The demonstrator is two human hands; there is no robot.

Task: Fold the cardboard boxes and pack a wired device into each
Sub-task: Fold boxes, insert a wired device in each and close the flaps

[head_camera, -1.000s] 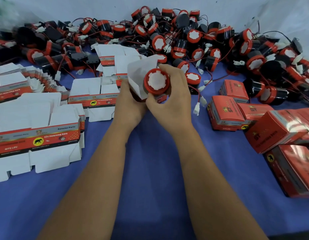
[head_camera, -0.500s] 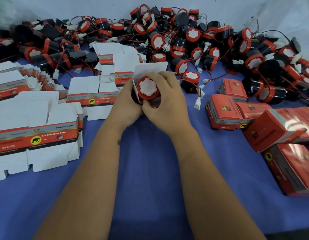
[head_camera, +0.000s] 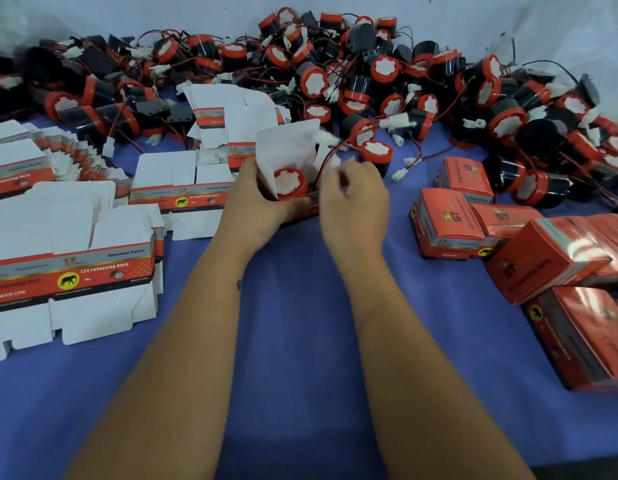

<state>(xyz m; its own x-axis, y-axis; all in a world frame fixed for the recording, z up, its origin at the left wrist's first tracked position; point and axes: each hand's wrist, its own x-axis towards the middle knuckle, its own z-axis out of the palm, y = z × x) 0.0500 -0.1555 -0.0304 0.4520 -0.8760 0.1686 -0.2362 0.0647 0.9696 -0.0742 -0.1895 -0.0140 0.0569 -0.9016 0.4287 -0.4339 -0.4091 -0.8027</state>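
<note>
My left hand [head_camera: 257, 199] grips a small red cardboard box [head_camera: 300, 206] whose white top flaps [head_camera: 286, 147] stand open. A round red-and-black horn [head_camera: 289, 183] with a white face sits inside the box. Its red wire [head_camera: 326, 161] arcs out over the right edge. My right hand [head_camera: 354, 199] is beside the box on the right, blurred, with its fingers curled at the wire; whether it pinches the wire is unclear.
A big heap of loose wired horns [head_camera: 387, 84] fills the back of the blue table [head_camera: 300, 341]. Flat unfolded boxes [head_camera: 71, 271] lie in stacks at the left. Closed red boxes [head_camera: 449, 223] are piled at the right.
The horn has gone down from the box mouth into the box. My right hand has let go of the horn and shifted right to the wire.
</note>
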